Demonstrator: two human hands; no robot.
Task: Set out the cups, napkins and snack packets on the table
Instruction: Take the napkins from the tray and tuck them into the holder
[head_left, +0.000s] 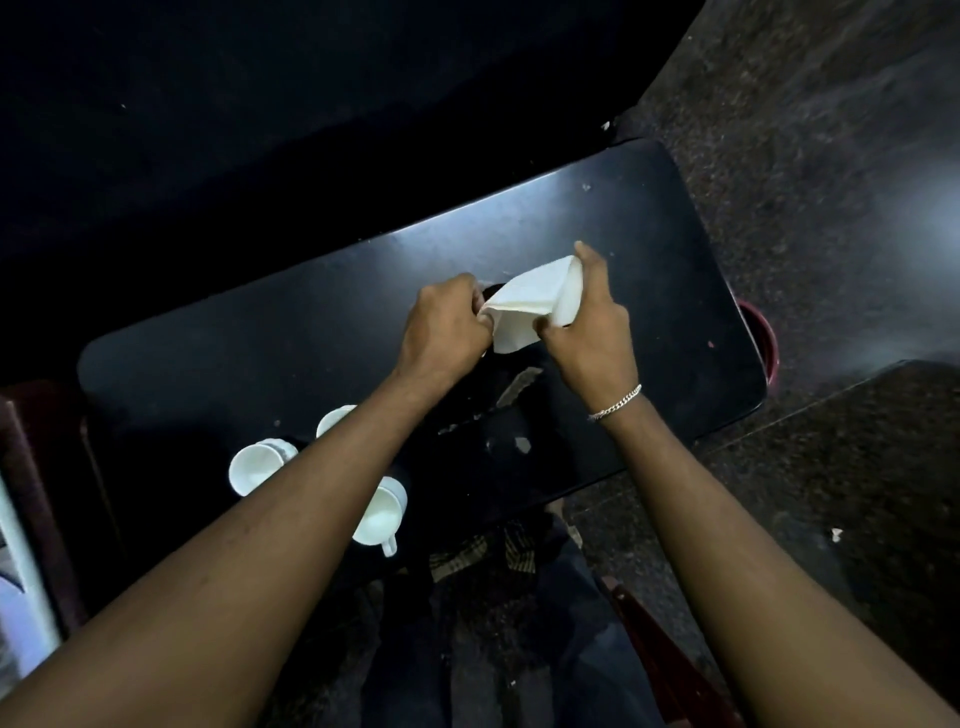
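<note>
A white napkin (530, 304) is held above the middle of the black table (649, 249). My left hand (447, 327) pinches its left corner, and my right hand (592, 322) grips its right side, partly folded. Three white cups stand on the table's near left part: one (257, 467) at the left, one (332, 420) mostly hidden behind my left forearm, and one with a handle (382, 514) near the front edge. No snack packets are visible.
A dark sofa (260, 130) runs behind the table. A red bucket (761, 338) peeks out beyond the table's right end. Speckled stone floor (805, 156) lies to the right. White furniture (21, 587) stands at the left edge. Small scraps dot the tabletop.
</note>
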